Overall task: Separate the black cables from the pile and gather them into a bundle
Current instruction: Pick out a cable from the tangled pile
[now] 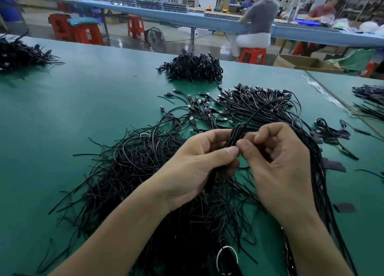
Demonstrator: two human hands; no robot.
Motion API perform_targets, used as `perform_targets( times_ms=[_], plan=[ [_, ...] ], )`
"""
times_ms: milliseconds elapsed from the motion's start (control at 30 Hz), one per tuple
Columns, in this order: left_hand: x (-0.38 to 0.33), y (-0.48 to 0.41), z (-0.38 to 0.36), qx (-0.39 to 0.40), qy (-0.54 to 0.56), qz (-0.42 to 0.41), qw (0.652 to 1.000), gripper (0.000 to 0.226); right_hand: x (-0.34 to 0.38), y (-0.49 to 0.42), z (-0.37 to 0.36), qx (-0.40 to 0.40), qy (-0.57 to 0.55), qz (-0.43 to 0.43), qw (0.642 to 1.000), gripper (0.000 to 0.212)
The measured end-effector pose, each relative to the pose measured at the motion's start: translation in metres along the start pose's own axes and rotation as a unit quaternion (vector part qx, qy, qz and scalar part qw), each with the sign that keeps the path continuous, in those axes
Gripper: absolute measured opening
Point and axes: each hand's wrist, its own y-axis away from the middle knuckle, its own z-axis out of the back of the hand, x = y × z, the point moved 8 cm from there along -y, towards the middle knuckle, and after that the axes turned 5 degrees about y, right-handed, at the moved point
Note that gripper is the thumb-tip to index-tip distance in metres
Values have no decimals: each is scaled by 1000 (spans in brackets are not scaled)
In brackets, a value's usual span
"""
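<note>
Left hand point(193, 165), right hand point(282, 165) pinch slim black bundle point(236, 134)

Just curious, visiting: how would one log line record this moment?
left hand grips bundle | right hand pinches bundle | pile on table

A green desk point(83, 109) fills the foreground. Beyond it stand red stools point(87, 34), a floor fan point(156, 39) and an open box point(305, 65). A person in grey point(260, 16) and another in red point(322, 12) are at a blue desk point(187, 19).

thin black cables point(145, 172) (tangled) heaped on table.
</note>
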Motion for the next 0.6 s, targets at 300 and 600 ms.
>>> perform_targets(
  times_ms=[300, 600],
  plan=[
    [-40, 13, 29, -178, -380, -181, 890, 29, -19, 2, -19, 40, -277, -121, 952, 18],
    [-23, 6, 17, -102, -85, -109, 985, 26, -33, 5, -35, 96, -219, -148, 960, 29]
  ],
)
